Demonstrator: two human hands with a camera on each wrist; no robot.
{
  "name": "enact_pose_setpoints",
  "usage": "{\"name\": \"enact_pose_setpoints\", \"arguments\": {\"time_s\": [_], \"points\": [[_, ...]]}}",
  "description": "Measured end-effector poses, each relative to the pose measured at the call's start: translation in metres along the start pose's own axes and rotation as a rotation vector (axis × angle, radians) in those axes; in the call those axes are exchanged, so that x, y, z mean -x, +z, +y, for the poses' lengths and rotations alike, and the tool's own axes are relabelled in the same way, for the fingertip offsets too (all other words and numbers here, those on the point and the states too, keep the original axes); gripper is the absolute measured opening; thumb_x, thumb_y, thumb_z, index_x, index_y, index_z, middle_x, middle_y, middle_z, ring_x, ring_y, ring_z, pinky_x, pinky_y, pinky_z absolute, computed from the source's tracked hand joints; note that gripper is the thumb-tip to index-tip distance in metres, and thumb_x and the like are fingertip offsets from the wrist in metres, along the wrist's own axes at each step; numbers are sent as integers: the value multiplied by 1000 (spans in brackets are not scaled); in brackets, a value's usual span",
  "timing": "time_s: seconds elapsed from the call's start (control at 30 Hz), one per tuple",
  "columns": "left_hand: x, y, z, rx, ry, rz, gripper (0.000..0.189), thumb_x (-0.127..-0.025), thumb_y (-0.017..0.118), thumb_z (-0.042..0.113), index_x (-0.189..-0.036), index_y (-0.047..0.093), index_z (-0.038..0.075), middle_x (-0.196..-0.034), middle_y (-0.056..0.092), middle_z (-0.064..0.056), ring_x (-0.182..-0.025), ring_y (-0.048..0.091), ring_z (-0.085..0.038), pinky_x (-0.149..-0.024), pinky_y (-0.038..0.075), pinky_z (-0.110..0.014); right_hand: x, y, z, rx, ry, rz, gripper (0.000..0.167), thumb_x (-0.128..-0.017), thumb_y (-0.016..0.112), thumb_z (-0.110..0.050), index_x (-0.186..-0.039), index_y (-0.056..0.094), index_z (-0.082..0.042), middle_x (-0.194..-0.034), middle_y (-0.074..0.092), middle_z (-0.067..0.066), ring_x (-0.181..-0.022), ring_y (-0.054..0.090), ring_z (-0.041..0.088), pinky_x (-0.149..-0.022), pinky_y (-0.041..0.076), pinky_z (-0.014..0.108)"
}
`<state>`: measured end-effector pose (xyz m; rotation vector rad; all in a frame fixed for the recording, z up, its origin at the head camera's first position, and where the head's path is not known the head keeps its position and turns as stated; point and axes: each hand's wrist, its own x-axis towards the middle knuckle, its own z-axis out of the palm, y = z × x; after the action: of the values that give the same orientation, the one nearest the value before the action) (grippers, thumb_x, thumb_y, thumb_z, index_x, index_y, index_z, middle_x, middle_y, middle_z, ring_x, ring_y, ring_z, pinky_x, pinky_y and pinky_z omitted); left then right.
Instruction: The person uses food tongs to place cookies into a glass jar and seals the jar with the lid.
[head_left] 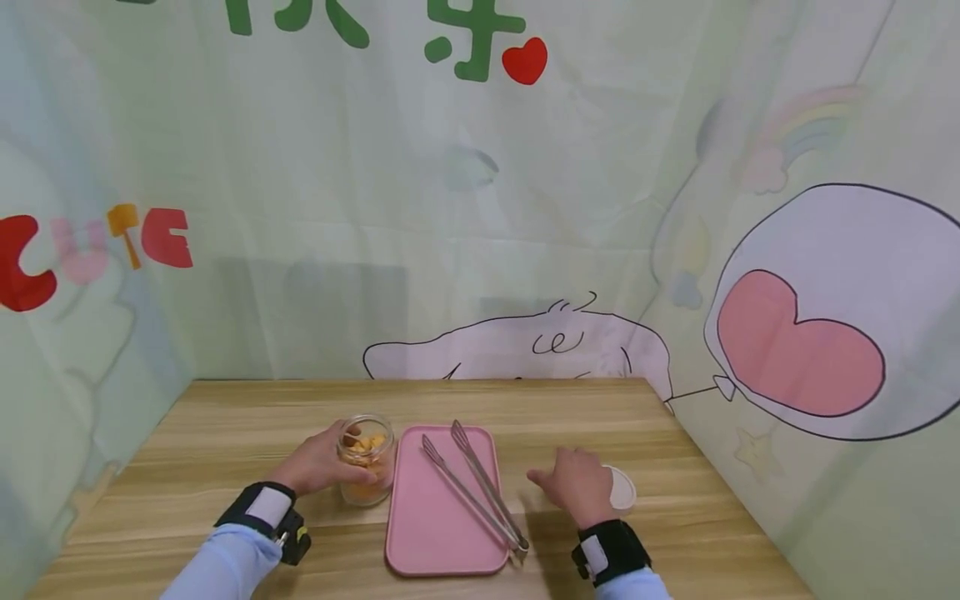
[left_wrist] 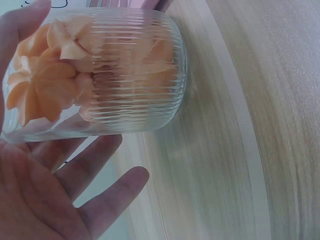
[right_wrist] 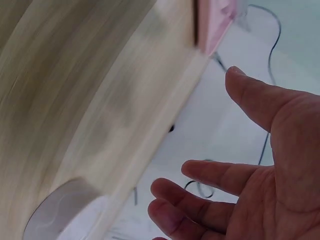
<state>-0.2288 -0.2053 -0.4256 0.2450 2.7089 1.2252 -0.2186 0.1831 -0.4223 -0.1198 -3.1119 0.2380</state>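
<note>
A ribbed glass jar without a lid on it stands left of the pink tray. Orange flower-shaped pieces fill much of it. My left hand holds the jar from its left side, the thumb across the near side and fingers around the far side. On the pink tray lie metal tongs, their ends pointing away from me. Right of the tray, my right hand is over the table with fingers extended and nothing in it. A white round lid lies just right of that hand, partly hidden by it.
The wooden table runs back to a printed cloth backdrop, which also stands along the left and right sides. The handle end of the tongs sticks out over the tray's right edge.
</note>
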Motion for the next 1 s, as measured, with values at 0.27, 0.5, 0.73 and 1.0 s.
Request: {"name": "enact_pose_setpoints", "arguments": {"time_s": [0.27, 0.5, 0.73, 1.0], "points": [[-2, 1, -2, 3, 0, 1, 94, -78, 96, 33, -146, 46, -8, -139, 59, -29, -126, 58, -46, -108, 45, -66, -12, -3, 31, -11, 71, -26, 70, -95, 75, -51, -133, 65, 7, -126, 66, 34, -113, 64, 52, -90, 53, 67], [-2, 1, -2, 0, -14, 6, 95, -78, 96, 34, -147, 46, -7, -139, 59, -28, -127, 58, -46, -109, 45, -66, -15, -1, 58, -89, 111, -33, 72, -91, 81, -44, -131, 62, 12, -122, 64, 38, -110, 64, 53, -82, 57, 64], [-2, 1, -1, 1, -26, 4, 95, -78, 96, 34, -147, 46, -6, -140, 59, -28, -128, 57, -46, -109, 45, -66, -11, 12, 66, -81, 88, -17, 42, -85, 84, -23, -99, 68, 13, -97, 62, 32, -92, 63, 50, -77, 58, 62], [-2, 0, -1, 3, -31, 7, 95, -78, 96, 34, -148, 46, -6, -141, 59, -28, -128, 57, -45, -109, 44, -67, -11, 16, 65, -66, 18, 42, 39, -83, 81, -18, -93, 67, 17, -93, 58, 33, -87, 63, 48, -78, 58, 60]]}}
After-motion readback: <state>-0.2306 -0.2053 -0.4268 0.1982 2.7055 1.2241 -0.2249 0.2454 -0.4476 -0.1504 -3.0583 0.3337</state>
